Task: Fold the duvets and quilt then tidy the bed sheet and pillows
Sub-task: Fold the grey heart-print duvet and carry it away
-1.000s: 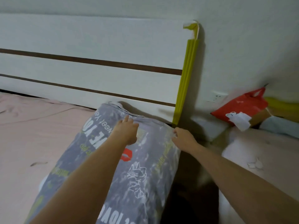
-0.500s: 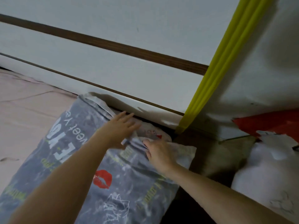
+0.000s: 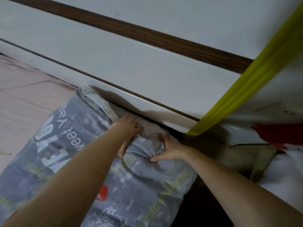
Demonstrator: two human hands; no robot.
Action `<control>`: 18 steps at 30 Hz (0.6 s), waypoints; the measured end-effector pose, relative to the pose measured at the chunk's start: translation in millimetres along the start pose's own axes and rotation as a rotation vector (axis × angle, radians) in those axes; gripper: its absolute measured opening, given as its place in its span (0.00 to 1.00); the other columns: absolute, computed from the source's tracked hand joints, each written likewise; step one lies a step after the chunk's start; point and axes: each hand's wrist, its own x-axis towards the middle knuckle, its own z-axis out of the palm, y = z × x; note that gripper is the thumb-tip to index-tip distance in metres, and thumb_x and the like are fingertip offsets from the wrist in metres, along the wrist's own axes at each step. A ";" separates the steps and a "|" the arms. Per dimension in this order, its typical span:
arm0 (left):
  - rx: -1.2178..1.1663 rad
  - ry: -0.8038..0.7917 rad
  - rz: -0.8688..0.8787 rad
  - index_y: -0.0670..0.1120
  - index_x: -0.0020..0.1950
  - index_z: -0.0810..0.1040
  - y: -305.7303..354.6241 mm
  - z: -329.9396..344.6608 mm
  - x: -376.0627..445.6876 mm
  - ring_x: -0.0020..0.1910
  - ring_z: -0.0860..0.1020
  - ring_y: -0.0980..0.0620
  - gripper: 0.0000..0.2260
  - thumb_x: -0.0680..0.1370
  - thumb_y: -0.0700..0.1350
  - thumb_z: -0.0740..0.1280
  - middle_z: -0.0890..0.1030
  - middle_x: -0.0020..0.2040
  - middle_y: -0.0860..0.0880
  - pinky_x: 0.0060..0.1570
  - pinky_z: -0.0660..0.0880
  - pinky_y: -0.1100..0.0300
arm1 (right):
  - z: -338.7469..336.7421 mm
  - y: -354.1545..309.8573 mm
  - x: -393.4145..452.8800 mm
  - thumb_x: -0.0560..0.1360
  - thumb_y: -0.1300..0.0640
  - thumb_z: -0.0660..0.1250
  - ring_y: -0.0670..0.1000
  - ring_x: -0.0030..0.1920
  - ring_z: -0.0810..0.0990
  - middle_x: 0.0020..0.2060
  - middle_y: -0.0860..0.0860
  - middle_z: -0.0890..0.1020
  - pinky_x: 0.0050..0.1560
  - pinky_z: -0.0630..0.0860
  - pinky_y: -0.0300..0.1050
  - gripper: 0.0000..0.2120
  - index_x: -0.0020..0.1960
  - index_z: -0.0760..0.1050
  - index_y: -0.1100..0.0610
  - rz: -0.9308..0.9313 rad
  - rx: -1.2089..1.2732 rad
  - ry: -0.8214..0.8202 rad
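A grey pillow [image 3: 78, 153] with white lettering and a red lips print lies on the pink bed sheet [image 3: 23, 102], its far end against the white headboard [image 3: 124, 69]. My left hand [image 3: 129, 130] grips the open end of the grey pillowcase, fingers over the pale inner pillow [image 3: 150, 128] that shows there. My right hand [image 3: 167, 148] grips the same edge from the right, thumb pressed into the bunched grey fabric.
A yellow-green strip [image 3: 246, 90] runs down the headboard's right edge. Right of the bed lie a red bag [image 3: 278, 133] and a white bundle [image 3: 278, 177]. A dark gap [image 3: 201, 202] separates the bed from them.
The camera has moved closer to the headboard. Both hands went from resting on the pillow to gripping the pillowcase's open end, bunching the fabric between them.
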 end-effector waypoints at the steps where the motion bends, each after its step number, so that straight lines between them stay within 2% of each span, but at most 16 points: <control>1: -0.015 -0.010 0.005 0.47 0.79 0.49 1.3 0.1 4.1 0.77 0.48 0.42 0.58 0.59 0.60 0.79 0.56 0.77 0.43 0.75 0.44 0.44 | 1.3 0.3 -0.3 0.58 0.33 0.76 0.55 0.76 0.55 0.77 0.51 0.49 0.73 0.61 0.50 0.62 0.78 0.41 0.46 0.027 0.014 -0.021; 3: -0.074 -0.003 -0.011 0.48 0.77 0.55 2.0 5.7 12.2 0.73 0.60 0.40 0.57 0.55 0.60 0.81 0.68 0.71 0.43 0.74 0.51 0.44 | 1.7 0.6 -0.5 0.58 0.36 0.78 0.54 0.76 0.56 0.77 0.51 0.52 0.72 0.62 0.48 0.63 0.78 0.40 0.48 0.049 0.031 -0.017; 5: -0.137 0.031 -0.040 0.48 0.72 0.64 4.0 10.1 13.1 0.64 0.72 0.43 0.52 0.52 0.59 0.82 0.77 0.62 0.46 0.68 0.66 0.49 | 4.2 3.1 -2.6 0.58 0.37 0.79 0.53 0.74 0.60 0.76 0.51 0.57 0.71 0.63 0.46 0.63 0.78 0.41 0.50 0.076 0.066 -0.016; 7: -0.158 0.037 -0.049 0.47 0.65 0.69 11.7 10.7 7.2 0.57 0.77 0.46 0.43 0.55 0.56 0.83 0.80 0.56 0.48 0.57 0.74 0.53 | 10.1 4.7 -5.7 0.54 0.35 0.79 0.53 0.73 0.63 0.75 0.50 0.61 0.69 0.66 0.46 0.64 0.78 0.45 0.50 0.106 0.087 -0.030; 8: -0.138 0.047 -0.045 0.47 0.64 0.71 15.5 9.9 3.3 0.55 0.78 0.47 0.40 0.57 0.56 0.82 0.80 0.56 0.48 0.54 0.76 0.53 | 12.1 4.9 -9.0 0.52 0.33 0.78 0.53 0.70 0.68 0.72 0.50 0.66 0.66 0.69 0.46 0.62 0.77 0.52 0.51 0.126 0.038 -0.028; 9: -0.110 0.059 -0.044 0.47 0.63 0.71 17.8 6.9 -2.0 0.54 0.78 0.47 0.38 0.58 0.56 0.81 0.80 0.55 0.49 0.52 0.76 0.54 | 13.1 6.1 -12.8 0.52 0.31 0.77 0.51 0.63 0.74 0.66 0.49 0.73 0.59 0.74 0.46 0.54 0.71 0.63 0.52 0.131 -0.021 -0.009; 10: -0.104 0.072 -0.043 0.47 0.62 0.72 14.4 4.5 -4.7 0.53 0.78 0.48 0.36 0.60 0.56 0.81 0.79 0.55 0.49 0.50 0.76 0.54 | 13.7 4.8 -14.5 0.55 0.31 0.76 0.48 0.51 0.79 0.53 0.48 0.80 0.47 0.76 0.42 0.39 0.58 0.72 0.51 0.090 -0.073 0.055; 11: -0.115 0.083 -0.055 0.48 0.61 0.72 8.1 0.7 -8.8 0.52 0.78 0.48 0.35 0.60 0.57 0.80 0.79 0.54 0.50 0.48 0.75 0.55 | 12.6 1.2 -21.5 0.59 0.32 0.75 0.46 0.39 0.77 0.40 0.46 0.78 0.35 0.72 0.39 0.27 0.44 0.72 0.51 0.017 -0.135 0.153; 12: -0.124 0.099 -0.070 0.48 0.60 0.73 -1.3 -3.8 -12.0 0.51 0.78 0.48 0.34 0.59 0.58 0.80 0.80 0.53 0.50 0.45 0.74 0.56 | 11.4 -4.1 -27.9 0.63 0.34 0.74 0.45 0.33 0.73 0.33 0.45 0.74 0.29 0.65 0.38 0.23 0.37 0.68 0.51 -0.080 -0.198 0.274; 13: -0.117 0.121 -0.085 0.49 0.59 0.74 -12.1 -7.5 -14.0 0.51 0.78 0.48 0.33 0.59 0.59 0.80 0.79 0.53 0.51 0.44 0.73 0.57 | 10.5 -9.4 -30.7 0.66 0.35 0.72 0.46 0.32 0.72 0.31 0.45 0.72 0.28 0.63 0.38 0.22 0.37 0.68 0.52 -0.170 -0.274 0.420; 15: -0.067 0.174 -0.091 0.49 0.62 0.73 -26.5 -7.2 -10.9 0.53 0.77 0.48 0.36 0.59 0.60 0.79 0.76 0.58 0.50 0.45 0.73 0.56 | 15.1 -13.3 -25.9 0.67 0.35 0.70 0.49 0.39 0.76 0.37 0.48 0.77 0.35 0.68 0.42 0.21 0.41 0.73 0.53 -0.279 -0.364 0.678; 16: -0.040 0.182 -0.096 0.49 0.66 0.70 -27.7 -3.8 -4.2 0.56 0.76 0.47 0.41 0.58 0.60 0.80 0.72 0.63 0.49 0.48 0.75 0.55 | 18.0 -11.5 -16.2 0.67 0.36 0.71 0.52 0.46 0.77 0.43 0.50 0.78 0.42 0.71 0.46 0.21 0.44 0.76 0.54 -0.291 -0.376 0.729; 18: -0.077 0.102 -0.104 0.50 0.76 0.56 -23.0 -1.8 11.2 0.63 0.73 0.45 0.56 0.55 0.58 0.82 0.61 0.73 0.48 0.56 0.75 0.50 | 13.6 -2.5 3.0 0.64 0.36 0.73 0.55 0.62 0.71 0.61 0.53 0.73 0.60 0.69 0.52 0.29 0.57 0.78 0.55 -0.218 -0.282 0.562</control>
